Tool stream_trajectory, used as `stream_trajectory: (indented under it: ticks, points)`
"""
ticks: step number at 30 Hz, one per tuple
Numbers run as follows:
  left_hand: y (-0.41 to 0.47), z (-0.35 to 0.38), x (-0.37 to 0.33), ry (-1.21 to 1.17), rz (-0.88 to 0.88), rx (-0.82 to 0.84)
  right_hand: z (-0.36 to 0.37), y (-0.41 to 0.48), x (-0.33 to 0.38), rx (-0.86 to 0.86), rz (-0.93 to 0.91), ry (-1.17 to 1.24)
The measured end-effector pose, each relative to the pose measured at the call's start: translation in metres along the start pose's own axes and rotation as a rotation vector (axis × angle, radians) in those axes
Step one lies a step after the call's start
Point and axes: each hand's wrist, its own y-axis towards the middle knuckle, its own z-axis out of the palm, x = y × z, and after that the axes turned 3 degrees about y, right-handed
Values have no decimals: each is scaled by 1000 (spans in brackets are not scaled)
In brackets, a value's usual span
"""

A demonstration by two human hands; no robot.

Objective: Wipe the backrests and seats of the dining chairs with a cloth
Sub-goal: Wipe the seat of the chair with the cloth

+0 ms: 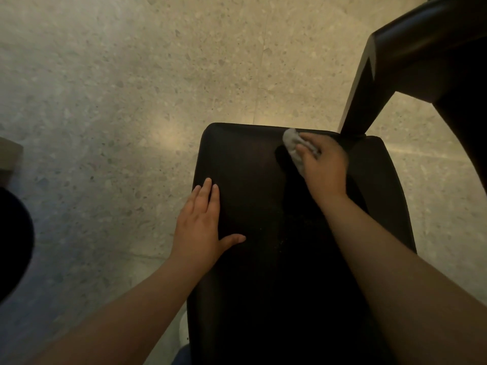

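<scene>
Well, at the far left edge we see a small pale object [9, 156], cut by the frame, and nearer to us a big dark round shape [13, 246]; what they are we cannot tell. The speckled stone floor [131, 88] fills the left and far part of the scene.

Next comes the left hand [200, 222]. It lies flat on the left border of the chair [250, 167], with the fingers straight and close together and the thumb spread out to the right on the dark padding. It holds nothing.

The chair is black and padded, with rounded far corners. Whether this surface is the seat or the backrest we cannot say for sure. Some fine pale specks lie on the padding between the two forearms.

To the right, the cloth [291, 143] is small, grey and crumpled. It sits on the padding close to the far edge of the chair, right of its middle. The right hand [325, 164] is on top of it. The fingers and thumb are curled around the cloth and press it on the surface, so most of it is hidden under the hand and only its far-left end comes out beyond the fingertips.

Just beside this hand, on the far right, a dark wooden leg [361, 101] of another piece of furniture rises slantwise from near the far right corner of the chair.
</scene>
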Motion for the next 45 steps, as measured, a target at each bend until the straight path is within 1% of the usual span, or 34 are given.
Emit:
stream_trajectory:
  ticks: [3, 6, 9, 10, 11, 13, 15, 18, 20, 23, 25, 27, 28, 31, 33, 35, 37, 41, 42, 43, 45]
  points:
    - [0, 1, 1, -7, 4, -5, 22, 1, 5, 33, 57, -12]
    - [1, 1, 1, -7, -1, -5, 34, -30, 5, 91, -3, 19]
    - [0, 2, 2, -12, 5, -2, 29, -53, 1, 209, -3, 89]
    - [0, 2, 2, -16, 9, -2, 25, -52, 2, 221, -11, 100]
    - [-1, 3, 3, -23, 10, -1, 22, -47, 2, 196, -25, 103]
    - [-1, 4, 4, -32, 13, -6, 18, -25, 6, 76, -41, 110]
    - [-1, 5, 6, -39, 20, -8, 23, 0, 13, -1, -17, 114]
    - [0, 6, 7, -56, 22, -23, 45, 14, 19, 13, 44, 120]
    - [-1, 6, 8, -84, 32, -32, 57, 0, 22, 33, -3, 68]
    - [-6, 3, 15, -221, 63, -26, 57, -37, 17, 147, -118, 27]
    - [-13, -1, 22, -301, 79, -24, 50, -59, 10, 271, -118, 39]
    - [-25, -4, 30, -303, 74, -44, 41, -69, 8, 368, -94, 67]
    - [-30, -4, 34, -296, 66, -59, 38, -65, 9, 347, -90, 80]
    - [-44, -1, 39, -315, 44, -53, 33, -33, 13, 118, -57, 89]
    - [-47, 1, 40, -331, 46, -40, 39, -17, 16, 59, -26, 59]
    - [-46, 3, 40, -354, 43, -38, 51, -25, 17, 65, -2, 15]
    - [-45, 3, 42, -384, 37, -49, 59, -50, 16, 107, -60, -30]
    - [-47, 1, 48, -416, 17, -54, 52, -98, 10, 386, -180, -20]
    - [-48, 0, 49, -432, 5, -48, 48, -97, 11, 416, -213, -18]
    - [-49, 0, 50, -444, -6, -42, 46, -90, 12, 385, -246, -14]
    - [-53, 0, 53, -460, -16, -35, 46, -65, 17, 219, -254, 0]
